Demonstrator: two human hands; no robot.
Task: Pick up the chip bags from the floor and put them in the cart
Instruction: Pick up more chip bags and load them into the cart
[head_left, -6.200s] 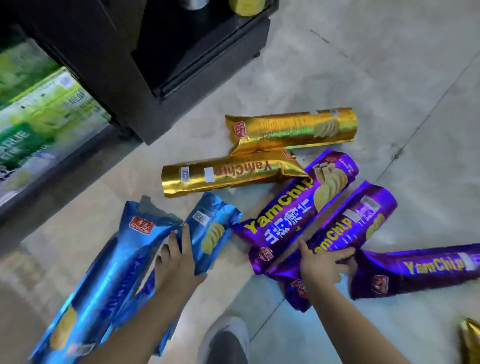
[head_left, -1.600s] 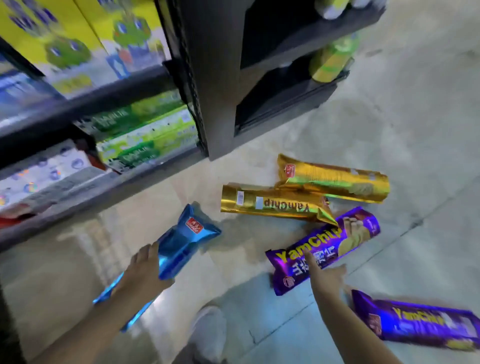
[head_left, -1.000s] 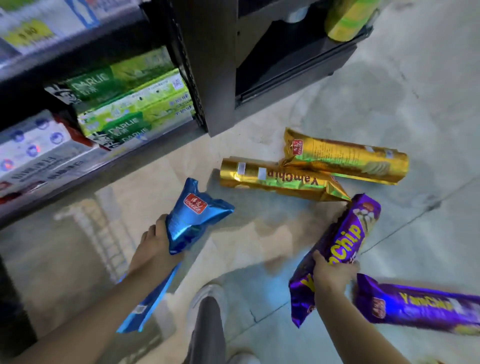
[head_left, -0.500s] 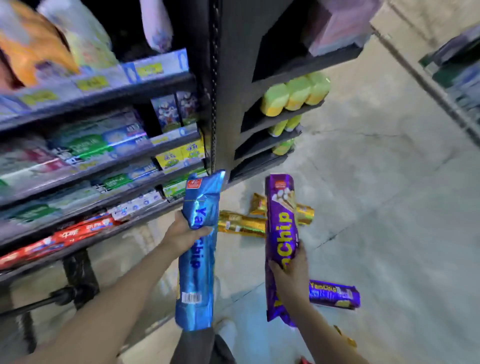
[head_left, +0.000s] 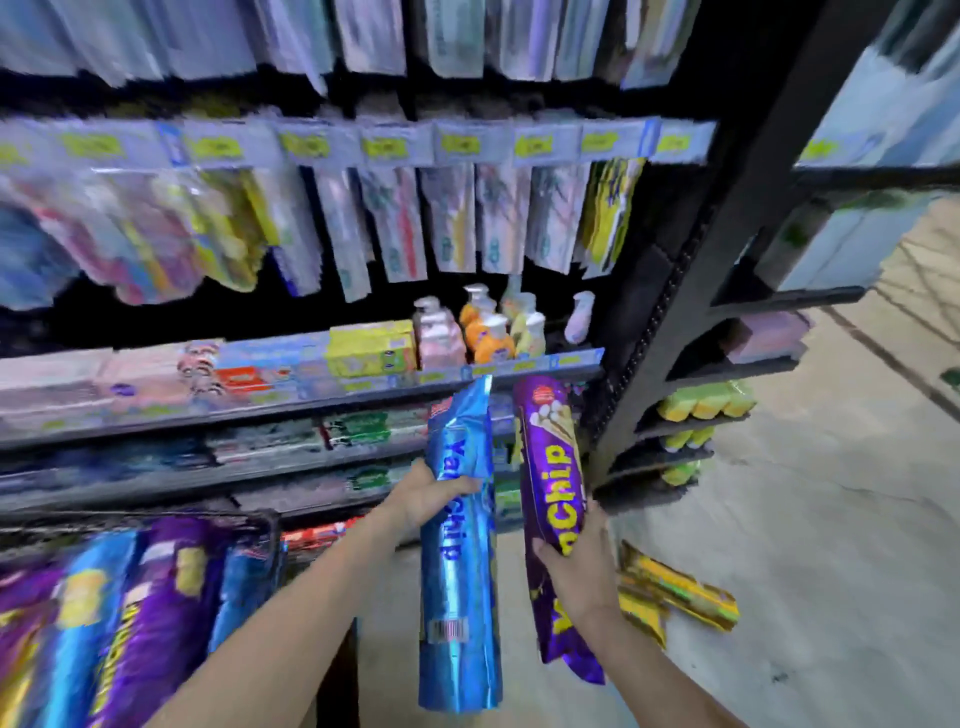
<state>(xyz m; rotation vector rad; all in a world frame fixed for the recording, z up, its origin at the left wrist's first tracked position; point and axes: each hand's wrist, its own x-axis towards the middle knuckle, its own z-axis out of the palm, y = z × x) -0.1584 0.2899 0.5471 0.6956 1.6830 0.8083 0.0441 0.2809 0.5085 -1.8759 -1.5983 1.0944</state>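
My left hand (head_left: 423, 496) grips a long blue chip bag (head_left: 460, 551) around its middle and holds it upright. Just to its right, my right hand (head_left: 574, 569) grips a purple chip bag (head_left: 553, 483), also upright. Both bags hang in the air in front of the shelves. At the lower left the cart (head_left: 260, 522) shows its dark rim, with several blue and purple chip bags (head_left: 130, 613) lying inside, blurred. Two gold chip bags (head_left: 675, 590) lie on the floor behind my right hand.
A tall black shelf unit (head_left: 675, 332) with soap bottles (head_left: 485, 327), boxes and hanging packets fills the view ahead. Yellow-green packs (head_left: 704, 405) sit on the end shelves. Pale concrete floor (head_left: 831, 545) stretches to the right.
The view swung up and left, bringing the cart into sight. Both hands lifted their bags higher and moved leftward; the gold bags and floor slid to the lower right.
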